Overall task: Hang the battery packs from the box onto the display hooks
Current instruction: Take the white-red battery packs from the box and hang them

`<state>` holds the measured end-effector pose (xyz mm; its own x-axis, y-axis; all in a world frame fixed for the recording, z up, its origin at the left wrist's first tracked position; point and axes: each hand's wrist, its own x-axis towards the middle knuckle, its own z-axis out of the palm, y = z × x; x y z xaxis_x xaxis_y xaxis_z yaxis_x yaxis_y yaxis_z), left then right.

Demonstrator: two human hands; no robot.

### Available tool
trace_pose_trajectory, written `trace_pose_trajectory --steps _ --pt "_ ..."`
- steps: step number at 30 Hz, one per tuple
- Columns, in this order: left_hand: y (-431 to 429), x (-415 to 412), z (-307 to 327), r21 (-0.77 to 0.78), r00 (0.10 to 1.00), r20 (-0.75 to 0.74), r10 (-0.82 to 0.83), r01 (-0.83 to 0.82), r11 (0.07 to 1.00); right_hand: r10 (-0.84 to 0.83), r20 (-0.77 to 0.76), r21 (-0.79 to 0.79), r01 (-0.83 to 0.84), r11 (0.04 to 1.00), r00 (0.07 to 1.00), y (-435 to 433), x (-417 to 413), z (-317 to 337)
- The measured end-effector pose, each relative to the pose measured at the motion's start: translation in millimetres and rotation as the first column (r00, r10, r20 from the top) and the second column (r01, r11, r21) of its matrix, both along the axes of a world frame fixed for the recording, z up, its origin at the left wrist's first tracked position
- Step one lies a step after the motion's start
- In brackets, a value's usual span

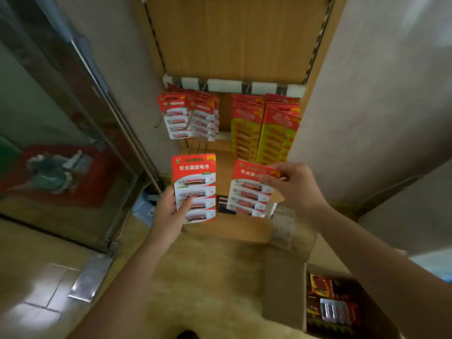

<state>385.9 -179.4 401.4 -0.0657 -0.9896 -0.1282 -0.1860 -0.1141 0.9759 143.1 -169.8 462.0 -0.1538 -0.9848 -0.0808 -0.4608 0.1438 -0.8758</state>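
The single wide-angle head camera looks forward and down, close over the left hand (168, 214) and right hand (297, 187). It faces the display hooks (244, 87), the box (281, 289) at lower right

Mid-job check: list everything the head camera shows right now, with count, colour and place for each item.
Left-held pack: one, red and white, upright in front of the display.
Right-held pack: one, red and white, tilted, beside the first.
Hanging red-white packs: several, exact count unclear, on the left hooks.
Hanging red-yellow packs: several, on the right hooks.
Label holders: about five, white, along the rail above the hooks.
Box: one, brown cardboard, lower right, open, more packs inside.
Back panel: one, wood, above the rail.
Glass door: one, metal-framed, on the left.
Left hand: grips the left-held pack's lower left edge.
Right hand: pinches the right-held pack's top.
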Motion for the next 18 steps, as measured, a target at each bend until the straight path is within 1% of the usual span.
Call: trace_pose_trajectory --steps 3,7,10,12,15,18 --pt "-31.3 54.5 2.5 0.004 1.0 -0.008 0.027 -0.026 1.0 -0.024 0.055 -0.006 0.024 1.0 0.998 -27.0 48.0 3.8" --pt "-76.6 102.2 3.0 -0.045 1.0 0.005 0.015 -0.014 0.999 -0.069 0.059 0.018 0.068 0.998 0.996 -62.0 99.8 7.3" --pt "-96.3 114.9 -0.4 -0.024 1.0 -0.006 -0.008 0.008 1.0 -0.139 0.082 0.0 0.139 0.99 0.987 -77.8 123.4 4.8" --pt "-103.5 116.9 -2.2 -0.005 0.999 -0.004 -0.038 0.038 0.999 -0.171 0.103 0.019 0.17 0.985 0.98 -85.5 131.4 2.7" --pt "-114.5 116.8 -3.1 0.015 0.997 0.021 -0.079 0.078 0.997 -0.193 0.088 0.055 0.189 0.98 0.977 -98.4 138.0 1.8" --pt "-124.5 115.1 -6.2 0.027 0.994 0.029 -0.108 0.107 0.994 -0.217 0.072 0.056 0.213 0.975 0.974 -110.7 141.4 0.6"
